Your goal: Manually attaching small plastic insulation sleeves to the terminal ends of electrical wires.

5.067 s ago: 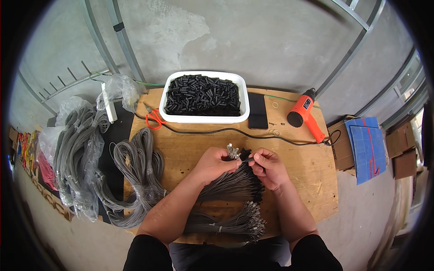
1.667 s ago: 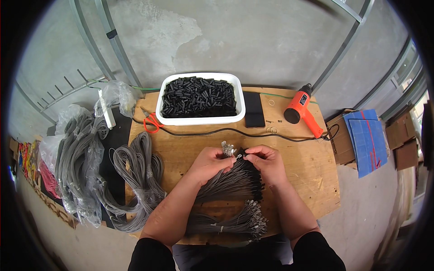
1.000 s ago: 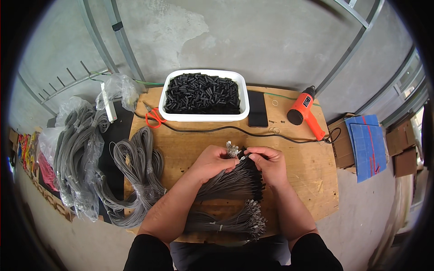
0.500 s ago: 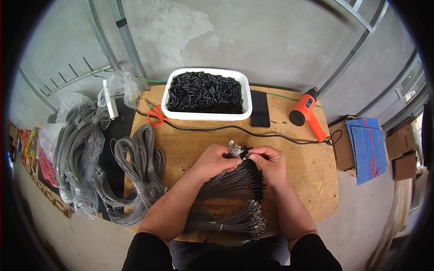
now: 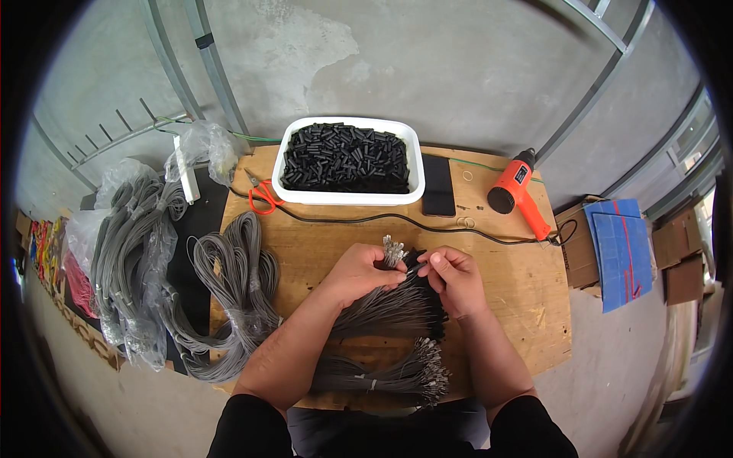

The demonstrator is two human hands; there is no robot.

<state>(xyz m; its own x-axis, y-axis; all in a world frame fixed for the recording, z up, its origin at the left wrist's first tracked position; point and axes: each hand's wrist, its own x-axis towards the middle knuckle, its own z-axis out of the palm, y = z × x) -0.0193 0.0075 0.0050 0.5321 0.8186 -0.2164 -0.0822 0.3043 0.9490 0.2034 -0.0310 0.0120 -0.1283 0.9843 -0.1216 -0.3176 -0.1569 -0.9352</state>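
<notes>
Left hand (image 5: 357,275): clasping silver-tipped cables (image 5: 393,253), frame centre
Right hand (image 5: 456,284): just beside (grip: cannot tell)
Black tubes (image 5: 343,158): upper centre

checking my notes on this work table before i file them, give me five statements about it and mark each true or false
1. The left hand holds a bunch of silver-tipped wires. True.
2. The white tub is filled with silver clips. False: the white tub holds short black tubes.
3. The orange heat gun lies to the right of the tub. True.
4. The right hand is wrapped around the heat gun. False: the right hand is close to the left one, and the heat gun lies on the table.
5. A tied gray bundle lies nearer the person's body than the hands do. True.
</notes>
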